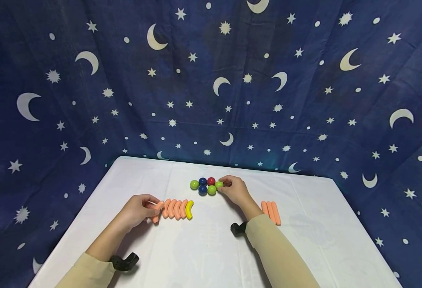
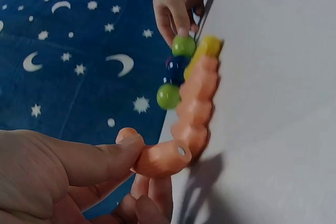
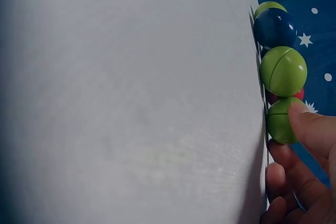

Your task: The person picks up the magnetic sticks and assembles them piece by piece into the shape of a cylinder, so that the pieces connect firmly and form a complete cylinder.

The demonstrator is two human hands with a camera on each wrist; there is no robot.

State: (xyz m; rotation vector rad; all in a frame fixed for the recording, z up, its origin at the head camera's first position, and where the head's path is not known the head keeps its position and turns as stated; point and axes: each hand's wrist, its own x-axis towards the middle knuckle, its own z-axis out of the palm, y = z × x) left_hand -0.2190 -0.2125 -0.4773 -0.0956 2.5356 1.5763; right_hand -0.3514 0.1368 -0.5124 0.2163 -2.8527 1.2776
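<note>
My left hand [image 1: 136,211] pinches a curved orange-pink sausage-shaped piece [image 2: 160,160] between thumb and fingers, at the left end of a row of similar curved pieces [image 1: 176,209]. A yellow curved piece [image 1: 189,210], like a small banana, forms the row's right end. Farther back, my right hand [image 1: 237,192] has thumb and fingertips around a green ball [image 3: 281,124] at the right end of a ball cluster. That cluster also has two dark blue balls [image 1: 202,190], a red ball [image 1: 211,181] and two more green balls [image 1: 212,190].
Three straight orange-pink sticks [image 1: 271,213] lie side by side on the white table [image 1: 196,256], beyond the right forearm. Black camera mounts [image 1: 124,262] stick out from both wrists. A dark blue cloth [image 1: 196,80] with moons and stars hangs behind the table.
</note>
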